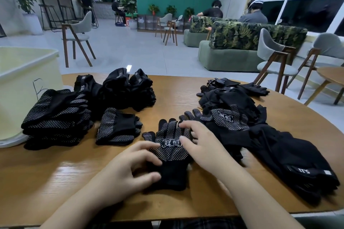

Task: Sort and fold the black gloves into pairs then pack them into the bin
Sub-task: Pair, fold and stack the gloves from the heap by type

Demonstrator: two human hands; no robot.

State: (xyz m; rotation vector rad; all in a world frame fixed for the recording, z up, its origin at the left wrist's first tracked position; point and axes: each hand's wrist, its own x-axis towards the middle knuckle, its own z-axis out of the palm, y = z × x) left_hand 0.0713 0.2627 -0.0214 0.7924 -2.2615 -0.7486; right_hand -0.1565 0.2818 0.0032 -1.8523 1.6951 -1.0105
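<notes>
Dotted glove (170, 147) lies flat on the wooden table (55, 176) right btwn my hands, palm side up, logo patch showing, fingers pointing away from me. It may be two gloves stacked; can't tell from here.

My left hand (128, 165) sits at the cuff end, fingers curled, fingertips pressing the palm area, thumb on the cuff. Looks like pressing more than a real pinch. My right hand (202, 147) lies across the glove's finger side, fingers fairly straight, flattening it, holding nothing.

I'd say I'm on the align-and-fold step. To do it well: smooth fingers flat w/ the right, keep the cuff pinned w/ the left, match edges before folding, or the bundle comes out lumpy.

Unsorted pile (247, 126) is just right of my right hand, touching the glove's fingers, so watch I don't drag a stray one in. Folded dotted pairs (117, 130) sit just beyond my left hand, more stacks further left, and the pale bin (22, 80) is far left, past those.
</notes>
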